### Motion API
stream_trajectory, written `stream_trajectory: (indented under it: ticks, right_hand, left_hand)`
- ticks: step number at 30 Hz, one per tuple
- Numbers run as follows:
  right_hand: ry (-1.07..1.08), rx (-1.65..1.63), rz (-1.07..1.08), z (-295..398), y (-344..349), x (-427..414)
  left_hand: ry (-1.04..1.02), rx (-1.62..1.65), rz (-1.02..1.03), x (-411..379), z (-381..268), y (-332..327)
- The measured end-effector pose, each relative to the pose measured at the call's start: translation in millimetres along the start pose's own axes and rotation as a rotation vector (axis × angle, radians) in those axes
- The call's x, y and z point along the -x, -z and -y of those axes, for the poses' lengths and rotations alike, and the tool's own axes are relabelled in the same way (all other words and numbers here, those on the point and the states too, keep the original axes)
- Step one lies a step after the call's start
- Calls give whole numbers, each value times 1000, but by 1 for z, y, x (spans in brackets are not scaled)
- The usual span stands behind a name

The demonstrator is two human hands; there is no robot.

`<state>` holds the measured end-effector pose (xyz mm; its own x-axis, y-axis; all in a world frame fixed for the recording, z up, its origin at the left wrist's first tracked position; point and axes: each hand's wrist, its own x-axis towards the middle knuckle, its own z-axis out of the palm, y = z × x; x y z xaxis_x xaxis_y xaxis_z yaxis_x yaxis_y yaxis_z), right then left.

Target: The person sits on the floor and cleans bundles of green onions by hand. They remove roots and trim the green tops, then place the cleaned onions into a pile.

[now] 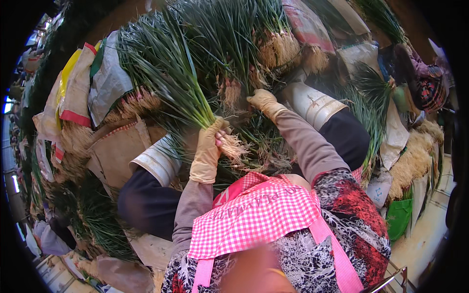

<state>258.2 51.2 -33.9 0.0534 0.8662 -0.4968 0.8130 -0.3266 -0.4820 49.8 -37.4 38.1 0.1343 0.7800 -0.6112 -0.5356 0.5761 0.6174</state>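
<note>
My left hand (209, 146), in a tan rubber glove, grips a bunch of green-leaved allium plants (203, 110). Pinkish bulbs and pale trailing roots (233, 147) stick out from the thumb side, while the long leaves fan up and to the left. My right hand (266, 103), gloved alike, reaches to the lower edge of a large heap of the same plants (220, 40). Its fingers are bent close to the root ends; whether they pinch a stalk, I cannot tell. Between my knees lies a loose litter of stalks and roots (267, 146).
White boots (311, 104) flank the litter. Sacks holding bundled plants stand left, such as a white sack (110, 80), and a red-banded sack (307, 23) lies at upper right. Rooted bundles (412, 161) and a green bag (399, 216) are at right, near another person (430, 84).
</note>
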Motion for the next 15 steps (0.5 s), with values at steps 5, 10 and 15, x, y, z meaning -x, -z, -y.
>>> stream_trajectory:
  ticks: [5, 10, 15]
  right_hand:
    - [151, -579, 229, -23, -7, -40]
    - [113, -1112, 241, 14, 26, 26]
    - [225, -1202, 320, 65, -1, 83]
  left_hand:
    - [-33, 46, -2, -11, 5, 10]
    - [-107, -117, 36, -8, -4, 0]
    - [-80, -124, -10, -9, 10, -6]
